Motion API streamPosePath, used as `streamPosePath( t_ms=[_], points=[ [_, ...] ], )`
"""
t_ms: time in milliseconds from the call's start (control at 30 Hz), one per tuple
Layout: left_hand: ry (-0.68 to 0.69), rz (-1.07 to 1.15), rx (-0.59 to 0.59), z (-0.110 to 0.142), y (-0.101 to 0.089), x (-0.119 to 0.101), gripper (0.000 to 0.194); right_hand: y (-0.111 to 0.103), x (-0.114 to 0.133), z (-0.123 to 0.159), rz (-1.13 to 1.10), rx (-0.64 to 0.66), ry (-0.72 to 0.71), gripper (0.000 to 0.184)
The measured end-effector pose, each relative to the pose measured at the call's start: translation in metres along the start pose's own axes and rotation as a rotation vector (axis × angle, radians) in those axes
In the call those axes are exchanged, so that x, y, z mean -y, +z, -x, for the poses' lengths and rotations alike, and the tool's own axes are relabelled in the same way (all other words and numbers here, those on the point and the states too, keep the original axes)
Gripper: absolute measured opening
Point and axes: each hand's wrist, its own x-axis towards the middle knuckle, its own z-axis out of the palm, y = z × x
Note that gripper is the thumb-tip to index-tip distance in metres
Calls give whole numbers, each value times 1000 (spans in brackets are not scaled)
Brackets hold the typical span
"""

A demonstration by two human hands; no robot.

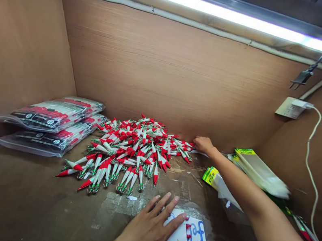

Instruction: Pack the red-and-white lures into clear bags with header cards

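A loose pile of red-and-white squid jigs (141, 146) with green hook crowns lies along the back of the bench. My left hand (147, 227) rests palm down at the front, fingers stretched out, partly over a white block (176, 238). Small red tips stick out along the block's right side. Beneath and beside it is a white card (200, 236) with blue handwriting. My right hand (204, 144) reaches to the back wall at the pile's right edge, its fingers curled near some jigs. Whatever is in those fingers is hidden.
Filled clear plastic bags (53, 117) are stacked at the left. On the right lie clear packets with yellow-green headers (259, 172), another such packet (215, 177) nearer the middle, and a hanging white cable (312, 158). A plug (300, 78) dangles below the lamp (198, 5).
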Motion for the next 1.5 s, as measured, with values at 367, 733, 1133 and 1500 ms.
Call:
streamPosePath(
  t_ms=[367, 733, 1133, 1500],
  points=[
    [-4, 8, -4, 2, -2, 2, 91, -8, -1, 13, -268, -19, 84, 35],
    [12, 13, -117, 7, 1, 0, 87, -28, -29, 130, -1062, -228, 41, 45],
    [35, -63, -146, 3, -1, 5, 79, 24, 54, 281, -1882, -341, -34, 40],
    [11, -75, -91, 0, -1, 10, 83, 45, 49, 284, -1642, -495, -50, 30]
  ],
)
